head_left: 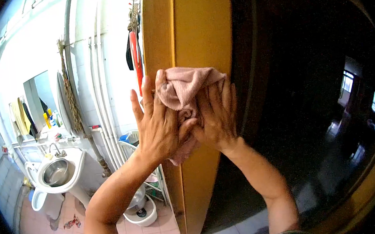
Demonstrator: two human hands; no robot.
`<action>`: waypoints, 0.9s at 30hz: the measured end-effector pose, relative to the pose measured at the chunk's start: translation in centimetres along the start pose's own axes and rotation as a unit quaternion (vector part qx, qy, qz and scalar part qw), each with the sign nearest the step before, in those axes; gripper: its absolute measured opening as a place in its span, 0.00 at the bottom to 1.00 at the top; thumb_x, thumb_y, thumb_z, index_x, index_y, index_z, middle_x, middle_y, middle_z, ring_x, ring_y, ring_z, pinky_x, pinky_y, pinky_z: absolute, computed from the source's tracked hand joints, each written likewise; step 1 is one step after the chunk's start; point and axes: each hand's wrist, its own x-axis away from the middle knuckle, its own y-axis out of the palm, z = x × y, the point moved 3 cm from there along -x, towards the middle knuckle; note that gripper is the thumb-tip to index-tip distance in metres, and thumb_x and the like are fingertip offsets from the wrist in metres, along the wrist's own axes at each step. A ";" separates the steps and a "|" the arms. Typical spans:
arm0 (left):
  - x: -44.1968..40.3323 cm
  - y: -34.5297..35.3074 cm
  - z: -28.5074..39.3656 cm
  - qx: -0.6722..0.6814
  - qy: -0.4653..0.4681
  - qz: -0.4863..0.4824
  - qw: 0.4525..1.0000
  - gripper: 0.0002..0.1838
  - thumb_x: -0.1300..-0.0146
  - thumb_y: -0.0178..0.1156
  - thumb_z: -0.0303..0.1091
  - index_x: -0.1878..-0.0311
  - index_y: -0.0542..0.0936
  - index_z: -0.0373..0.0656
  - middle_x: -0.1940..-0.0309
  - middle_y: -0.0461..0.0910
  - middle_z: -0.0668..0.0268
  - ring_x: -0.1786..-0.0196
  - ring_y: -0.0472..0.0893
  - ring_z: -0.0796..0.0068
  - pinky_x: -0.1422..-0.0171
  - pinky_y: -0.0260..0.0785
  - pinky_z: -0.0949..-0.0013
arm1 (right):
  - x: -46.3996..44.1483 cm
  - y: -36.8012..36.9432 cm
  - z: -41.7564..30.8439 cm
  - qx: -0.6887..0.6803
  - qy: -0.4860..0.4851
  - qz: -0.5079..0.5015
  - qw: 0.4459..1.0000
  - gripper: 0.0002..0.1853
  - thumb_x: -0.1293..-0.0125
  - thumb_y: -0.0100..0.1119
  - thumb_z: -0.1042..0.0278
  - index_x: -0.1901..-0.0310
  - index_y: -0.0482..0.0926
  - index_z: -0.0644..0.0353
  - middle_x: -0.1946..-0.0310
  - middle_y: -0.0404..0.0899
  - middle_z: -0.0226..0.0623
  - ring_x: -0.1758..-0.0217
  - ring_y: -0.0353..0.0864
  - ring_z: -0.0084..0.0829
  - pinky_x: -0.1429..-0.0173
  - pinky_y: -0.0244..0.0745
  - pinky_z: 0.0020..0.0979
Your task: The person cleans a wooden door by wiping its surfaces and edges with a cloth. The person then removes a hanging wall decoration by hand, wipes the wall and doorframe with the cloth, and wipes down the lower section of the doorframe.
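A crumpled pink cloth [193, 83] lies bunched against the upright face of a yellow-brown wooden door frame [202, 31]. My left hand [158, 127] is on the cloth's left side, its thumb and inner fingers holding the fabric while the outer fingers spread past the frame's left edge. From the right, my right hand [218, 116] presses on the same cloth, fingers pointing up. The two thumbs come close together over the folds. A lower end of the cloth hangs below my hands. The fingertips under the fabric are hidden.
Left of the frame is a tiled washroom with a white sink [78, 164], a metal basin [56, 172], pipes [100, 89] and a mirror [41, 98]. A white tub [145, 216] stands on the pink floor. A dark room [300, 85] lies to the right.
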 end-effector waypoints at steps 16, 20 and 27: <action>2.6 1.1 1.3 0.035 -0.019 0.035 0.999 0.36 0.36 0.52 0.57 0.29 0.62 0.49 0.24 0.46 0.49 0.23 0.43 0.42 0.24 0.24 0.39 | 2.8 0.5 -1.5 -0.026 0.010 0.063 0.998 0.36 0.35 0.49 0.45 0.33 0.63 0.62 0.33 0.58 0.64 0.27 0.49 0.65 0.28 0.39 0.71; 7.0 3.1 2.2 0.003 0.048 -0.004 0.999 0.37 0.36 0.53 0.58 0.28 0.62 0.51 0.23 0.45 0.54 0.22 0.41 0.43 0.25 0.21 0.37 | 9.5 2.5 -2.6 -0.099 0.075 0.047 0.991 0.39 0.32 0.42 0.40 0.28 0.55 0.61 0.29 0.49 0.67 0.25 0.41 0.69 0.28 0.36 0.69; -4.9 -1.3 0.6 -0.154 0.013 0.021 0.988 0.37 0.29 0.33 0.63 0.23 0.45 0.58 0.22 0.37 0.55 0.21 0.32 0.51 0.21 0.21 0.47 | -3.2 -1.3 0.7 -0.109 0.035 0.123 0.986 0.34 0.37 0.53 0.51 0.33 0.63 0.62 0.32 0.55 0.61 0.28 0.48 0.64 0.26 0.38 0.62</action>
